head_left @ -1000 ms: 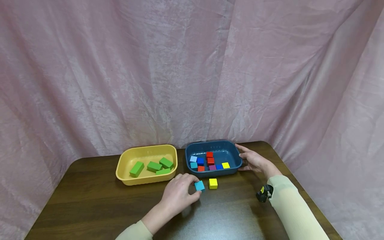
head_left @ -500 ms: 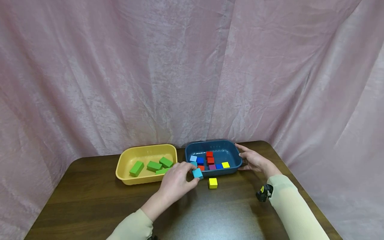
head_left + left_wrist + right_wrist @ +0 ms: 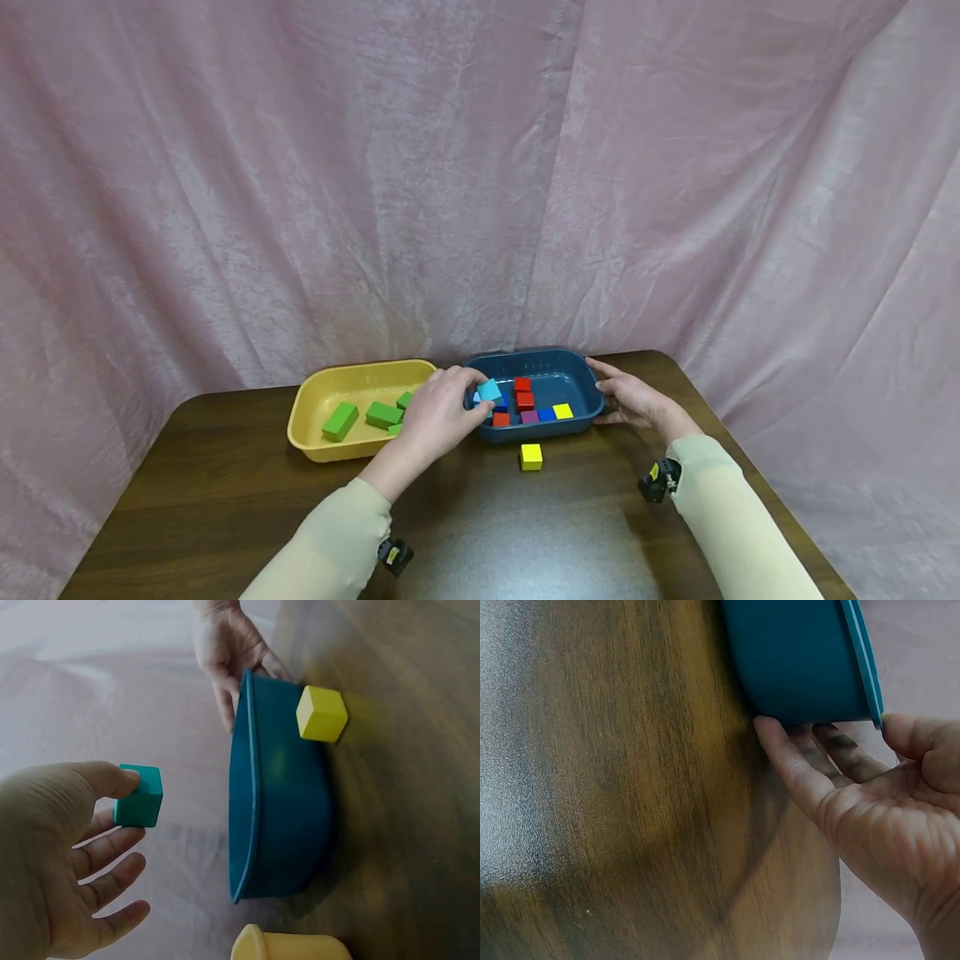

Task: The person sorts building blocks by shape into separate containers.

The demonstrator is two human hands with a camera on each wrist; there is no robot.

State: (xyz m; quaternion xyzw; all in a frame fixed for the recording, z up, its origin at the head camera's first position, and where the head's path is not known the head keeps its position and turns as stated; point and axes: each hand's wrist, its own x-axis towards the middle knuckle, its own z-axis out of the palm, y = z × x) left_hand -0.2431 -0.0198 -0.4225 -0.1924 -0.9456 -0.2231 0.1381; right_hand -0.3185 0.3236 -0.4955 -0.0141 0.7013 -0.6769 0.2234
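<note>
My left hand (image 3: 438, 412) pinches a light blue cube (image 3: 490, 391) between thumb and fingers, over the left end of the dark blue bin (image 3: 577, 427). In the left wrist view the cube (image 3: 140, 796) is held clear of the bin's rim, and the other fingers are spread loosely. My right hand (image 3: 637, 402) rests against the bin's right end; in the right wrist view its fingertips touch the outer wall and the thumb lies at the rim. Inside the bin are several red, blue, purple and yellow cubes, some hidden by my left hand. A yellow cube (image 3: 531, 457) sits on the table before it.
A yellow bin (image 3: 307, 450) with several green rectangular blocks (image 3: 341, 422) stands left of the blue bin, its right side partly covered by my left hand. Both stand near the back edge of the brown wooden table (image 3: 225, 500), with a pink curtain (image 3: 450, 167) behind.
My left hand has lifted the light blue cube off the table, beside the yellow cube, and carried it up over the blue bin. The right hand has stayed at the bin's end.
</note>
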